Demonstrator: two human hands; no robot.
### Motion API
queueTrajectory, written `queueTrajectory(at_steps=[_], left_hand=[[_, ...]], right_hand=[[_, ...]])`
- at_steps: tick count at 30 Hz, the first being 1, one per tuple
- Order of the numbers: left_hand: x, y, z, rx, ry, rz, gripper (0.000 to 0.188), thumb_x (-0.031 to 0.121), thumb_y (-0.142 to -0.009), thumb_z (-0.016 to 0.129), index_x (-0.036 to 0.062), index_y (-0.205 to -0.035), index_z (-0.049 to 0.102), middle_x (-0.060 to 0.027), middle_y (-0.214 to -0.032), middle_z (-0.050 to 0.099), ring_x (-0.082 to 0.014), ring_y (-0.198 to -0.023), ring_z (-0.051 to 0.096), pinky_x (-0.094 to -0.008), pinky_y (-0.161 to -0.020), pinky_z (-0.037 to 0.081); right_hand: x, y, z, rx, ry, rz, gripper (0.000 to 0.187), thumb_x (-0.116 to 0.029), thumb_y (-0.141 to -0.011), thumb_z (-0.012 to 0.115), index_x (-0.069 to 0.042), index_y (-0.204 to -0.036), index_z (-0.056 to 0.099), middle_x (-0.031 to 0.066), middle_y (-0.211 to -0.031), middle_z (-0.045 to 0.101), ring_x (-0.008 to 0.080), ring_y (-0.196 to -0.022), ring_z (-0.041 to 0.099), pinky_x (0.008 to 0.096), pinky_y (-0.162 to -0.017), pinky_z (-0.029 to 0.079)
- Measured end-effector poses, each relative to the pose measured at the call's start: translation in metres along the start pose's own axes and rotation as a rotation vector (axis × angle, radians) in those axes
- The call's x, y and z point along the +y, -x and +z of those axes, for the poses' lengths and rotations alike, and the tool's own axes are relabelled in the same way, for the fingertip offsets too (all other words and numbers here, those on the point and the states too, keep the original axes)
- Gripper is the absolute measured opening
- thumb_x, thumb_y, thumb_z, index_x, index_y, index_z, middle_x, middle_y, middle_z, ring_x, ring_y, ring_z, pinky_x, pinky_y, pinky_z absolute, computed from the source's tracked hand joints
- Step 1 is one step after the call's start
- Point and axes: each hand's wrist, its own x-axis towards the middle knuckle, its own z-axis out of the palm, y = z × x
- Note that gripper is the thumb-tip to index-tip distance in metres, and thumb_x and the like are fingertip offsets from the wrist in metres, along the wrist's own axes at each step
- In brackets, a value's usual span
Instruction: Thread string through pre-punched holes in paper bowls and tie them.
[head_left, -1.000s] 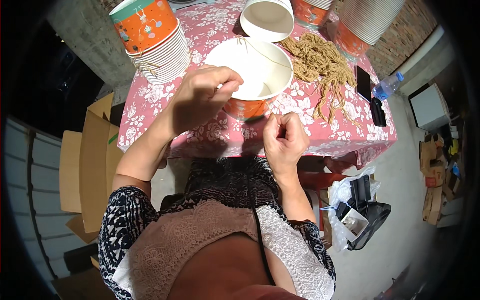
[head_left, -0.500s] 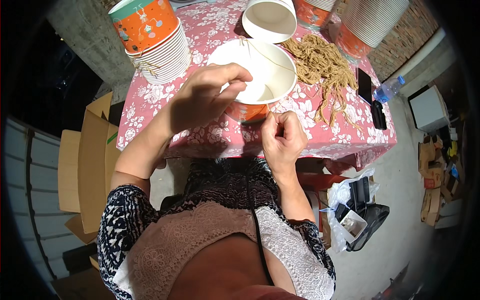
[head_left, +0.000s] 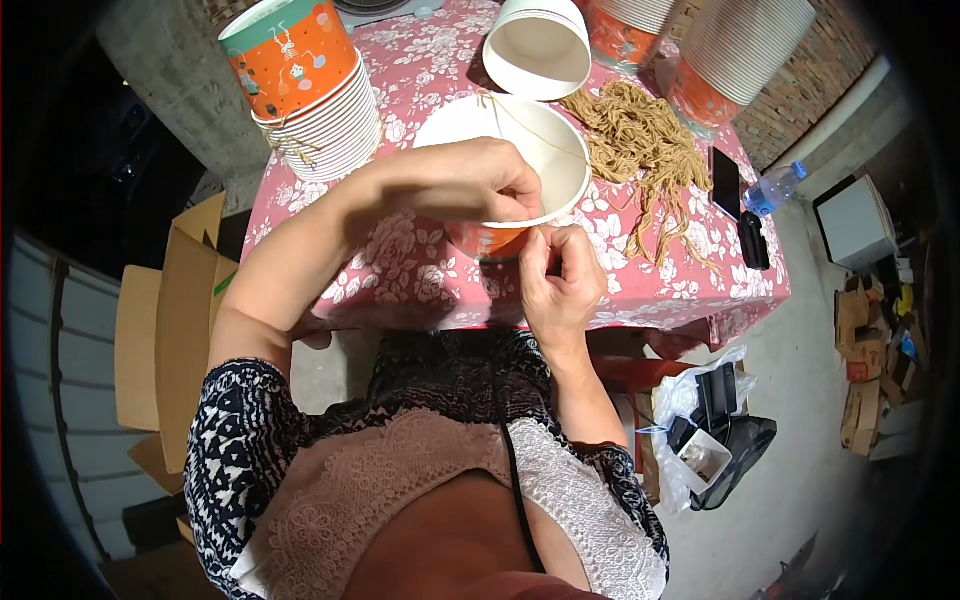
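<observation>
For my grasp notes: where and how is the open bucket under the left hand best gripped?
Probably the bucket's right rim, pinched from the right: it stands mouth-up, that thin edge is exposed, and the left hand covers the near-left part.

tablecloth (head_left: 400, 270) — pink, white florals | tub (head_left: 564, 182) — white inside, orange outside | twine heap (head_left: 640, 140): tan | sleeve (head_left: 240, 440): dark-and-white print
</observation>
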Motion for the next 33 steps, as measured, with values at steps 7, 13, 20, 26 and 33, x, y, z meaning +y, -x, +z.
queueTrajectory(at_steps=[7, 13, 20, 26, 33], left_hand=[[0.007, 0.01, 0.009, 0.248, -0.135, -0.011, 0.02, 0.013, -0.084, 0.058, -0.0021, -0.072, 0.053, -0.0024, -0.061, 0.051, -0.009, -0.06, 0.049, -0.0286, -0.056, 0.043], [-0.001, 0.007, 0.027, 0.403, 0.19, 0.156, 0.018, 0.009, -0.08, 0.059, 0.0011, -0.067, 0.051, 0.0009, -0.063, 0.051, -0.0072, -0.061, 0.047, -0.0263, -0.054, 0.041], [0.007, 0.002, 0.032, 0.401, 0.519, 0.064, 0.013, 0.004, -0.084, 0.061, 0.0022, -0.071, 0.061, -0.0003, -0.065, 0.059, -0.0024, -0.057, 0.046, -0.0193, -0.05, 0.033], [0.0, -0.003, 0.029, 0.412, 0.505, 0.08, 0.02, 0.013, -0.091, 0.064, 0.0003, -0.075, 0.065, -0.0004, -0.065, 0.059, -0.0036, -0.056, 0.048, -0.0203, -0.051, 0.036], [0.009, -0.007, 0.029, 0.408, 0.584, 0.054, 0.021, 0.016, -0.091, 0.064, -0.004, -0.085, 0.068, -0.003, -0.074, 0.065, -0.0064, -0.063, 0.054, -0.0202, -0.062, 0.044]], right_hand=[[-0.003, -0.001, -0.013, -0.046, -0.011, -0.003, 0.01, 0.003, -0.082, 0.069, 0.001, -0.088, 0.062, 0.012, -0.073, 0.059, 0.0233, -0.058, 0.059, 0.0325, -0.053, 0.047], [-0.008, -0.001, -0.022, -0.122, -0.069, 0.103, 0.003, 0.002, -0.085, 0.064, 0.001, -0.088, 0.063, 0.0148, -0.079, 0.063, 0.0287, -0.067, 0.063, 0.0346, -0.062, 0.05], [0.006, 0.0, -0.014, -0.137, -0.217, 0.098, 0.01, 0.006, -0.079, 0.059, 0.0, -0.086, 0.061, 0.0136, -0.078, 0.059, 0.0296, -0.067, 0.061, 0.0349, -0.061, 0.048], [0.008, -0.001, -0.024, -0.195, -0.235, 0.158, 0.011, 0.005, -0.08, 0.057, -0.001, -0.089, 0.058, 0.0111, -0.075, 0.055, 0.0216, -0.065, 0.058, 0.0324, -0.059, 0.046], [0.006, 0.0, -0.034, -0.064, -0.355, 0.306, 0.014, -0.002, -0.09, 0.062, 0.001, -0.103, 0.06, 0.0015, -0.071, 0.057, 0.0066, -0.06, 0.049, 0.0232, -0.057, 0.044]])
